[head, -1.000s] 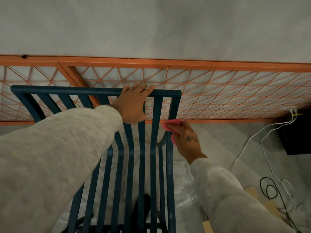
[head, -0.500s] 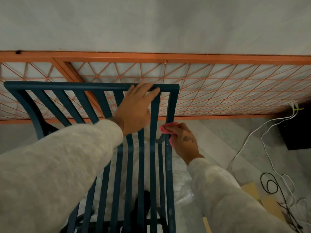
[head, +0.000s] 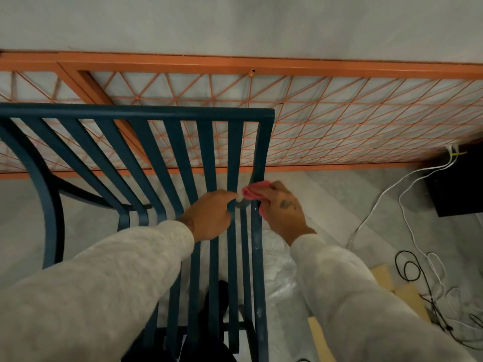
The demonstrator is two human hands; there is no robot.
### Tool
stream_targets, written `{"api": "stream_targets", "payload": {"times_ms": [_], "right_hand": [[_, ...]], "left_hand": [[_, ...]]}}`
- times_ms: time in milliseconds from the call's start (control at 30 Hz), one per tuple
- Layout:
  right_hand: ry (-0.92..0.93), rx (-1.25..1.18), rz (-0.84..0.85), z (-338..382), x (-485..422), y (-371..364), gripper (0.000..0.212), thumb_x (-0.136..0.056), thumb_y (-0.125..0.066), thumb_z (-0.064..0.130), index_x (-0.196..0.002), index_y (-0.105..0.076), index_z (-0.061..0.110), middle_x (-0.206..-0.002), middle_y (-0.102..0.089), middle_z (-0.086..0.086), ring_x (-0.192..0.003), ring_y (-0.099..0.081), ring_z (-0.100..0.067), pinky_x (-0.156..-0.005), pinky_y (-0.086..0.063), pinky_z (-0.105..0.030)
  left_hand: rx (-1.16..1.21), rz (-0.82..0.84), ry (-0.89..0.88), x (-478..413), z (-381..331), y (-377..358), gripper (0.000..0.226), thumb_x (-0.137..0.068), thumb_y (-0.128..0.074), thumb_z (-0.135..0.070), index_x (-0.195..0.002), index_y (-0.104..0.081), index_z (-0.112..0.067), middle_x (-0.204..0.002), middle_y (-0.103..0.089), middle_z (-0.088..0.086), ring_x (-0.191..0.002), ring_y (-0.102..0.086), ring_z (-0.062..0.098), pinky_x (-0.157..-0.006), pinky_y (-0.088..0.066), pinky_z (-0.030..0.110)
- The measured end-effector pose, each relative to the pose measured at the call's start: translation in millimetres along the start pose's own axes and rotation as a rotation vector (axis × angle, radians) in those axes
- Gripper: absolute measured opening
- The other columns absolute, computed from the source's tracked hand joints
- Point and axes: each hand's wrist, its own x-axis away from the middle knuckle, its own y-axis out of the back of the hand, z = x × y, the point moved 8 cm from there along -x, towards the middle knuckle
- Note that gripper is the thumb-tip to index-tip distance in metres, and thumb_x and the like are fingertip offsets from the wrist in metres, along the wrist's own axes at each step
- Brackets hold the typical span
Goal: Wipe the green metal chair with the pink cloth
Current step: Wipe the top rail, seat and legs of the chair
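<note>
Right hand point(head: 283, 209) presses pink cloth point(head: 252, 192) against green chair point(head: 162, 113); left hand point(head: 209, 215) grips a slat.

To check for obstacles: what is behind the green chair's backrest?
Through the chair slats: an orange mesh frame, then a grey wall. The left hand and sleeve cover the lower part.

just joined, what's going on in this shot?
A person is wiping a green metal chair. The right hand holds a pink cloth against the chair's right edge, about where the back curves into the seat. The left hand grips the chair just beside it, apparently to steady it. An orange mesh panel stands behind the chair.
</note>
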Motion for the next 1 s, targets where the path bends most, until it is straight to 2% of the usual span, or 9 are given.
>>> {"api": "stream_targets", "payload": {"times_ms": [100,167,233,300,433,533,700,867,1000], "right_hand": [[-0.005,0.062,0.095,-6,26,-15,0.035,-0.101,-0.052,0.01,-0.118,-0.071,0.034,-0.116,-0.058,0.02,-0.098,-0.056,0.002,-0.104,-0.045,-0.019],[-0.051,0.065,0.197,-8,24,-17,0.048,-0.097,-0.056,0.005,-0.117,-0.067,0.048,-0.119,-0.056,0.026,-0.1,-0.056,0.002,-0.103,-0.049,-0.026],[-0.101,-0.141,0.188,-1,7,1,0.052,-0.096,-0.057,0.007,-0.111,-0.064,0.056,-0.122,-0.062,0.023,-0.089,-0.067,-0.003,-0.08,-0.062,-0.033],[-0.036,-0.274,0.008,19,-16,41,0.039,-0.101,-0.052,0.012,-0.117,-0.067,0.043,-0.123,-0.063,0.013,-0.083,-0.07,-0.011,-0.067,-0.062,-0.033],[0.054,-0.165,-0.238,36,-47,76,0.039,-0.097,-0.054,0.002,-0.124,-0.069,0.025,-0.12,-0.055,0.009,-0.105,-0.06,-0.012,-0.089,-0.055,-0.021],[0.028,-0.053,-0.071,20,-27,31,0.037,-0.098,-0.054,0.008,-0.122,-0.068,0.033,-0.125,-0.06,0.008,-0.104,-0.065,-0.011,-0.09,-0.059,-0.03],[-0.085,-0.017,0.119,-20,53,-37,0.033,-0.1,-0.047,0.02,-0.121,-0.066,0.038,-0.123,-0.061,0.015,-0.101,-0.066,-0.003,-0.096,-0.054,-0.023],[-0.128,0.021,0.272,-21,38,-33,0.042,-0.098,-0.054,0.012,-0.119,-0.066,0.047,-0.12,-0.062,0.017,-0.102,-0.059,-0.003,-0.101,-0.05,-0.026],[-0.037,0.004,0.022,3,-4,15,0.037,-0.1,-0.051,0.013,-0.127,-0.065,0.034,-0.128,-0.06,0.006,-0.112,-0.062,-0.016,-0.102,-0.052,-0.032]], "left_hand": [[-0.012,-0.024,-0.01,2,-1,6,0.052,-0.098,-0.047,-0.006,-0.148,-0.041,-0.017,-0.15,-0.045,0.008,-0.134,-0.045,0.025,-0.11,-0.033,0.029],[-0.02,-0.106,-0.055,2,-9,23,0.05,-0.098,-0.046,-0.005,-0.146,-0.045,-0.018,-0.148,-0.047,0.006,-0.133,-0.046,0.022,-0.11,-0.033,0.028],[-0.038,-0.225,-0.153,-1,-26,46,0.048,-0.097,-0.045,0.0,-0.142,-0.051,-0.016,-0.142,-0.053,0.005,-0.131,-0.049,0.02,-0.11,-0.032,0.025],[-0.037,-0.294,-0.236,-8,-42,61,0.048,-0.094,-0.045,0.004,-0.137,-0.056,-0.014,-0.134,-0.059,0.006,-0.122,-0.055,0.021,-0.107,-0.038,0.025],[-0.003,-0.232,-0.136,-28,-48,56,0.05,-0.091,-0.045,0.005,-0.138,-0.054,-0.01,-0.134,-0.058,0.013,-0.121,-0.056,0.029,-0.101,-0.042,0.03],[0.024,-0.186,-0.071,-26,-41,40,0.05,-0.091,-0.045,0.006,-0.136,-0.056,-0.013,-0.133,-0.059,0.012,-0.119,-0.057,0.029,-0.097,-0.044,0.03],[0.036,-0.062,0.08,-12,-8,9,0.052,-0.096,-0.043,0.0,-0.146,-0.043,-0.013,-0.15,-0.045,0.011,-0.137,-0.044,0.026,-0.115,-0.034,0.035],[0.08,0.026,0.125,5,8,-15,0.043,-0.097,-0.041,0.002,-0.135,-0.055,-0.011,-0.134,-0.059,0.01,-0.121,-0.057,0.024,-0.096,-0.041,0.025],[0.091,0.032,0.141,10,16,-26,0.041,-0.096,-0.043,0.001,-0.133,-0.056,-0.01,-0.134,-0.06,0.01,-0.118,-0.058,0.026,-0.096,-0.041,0.024]]}}
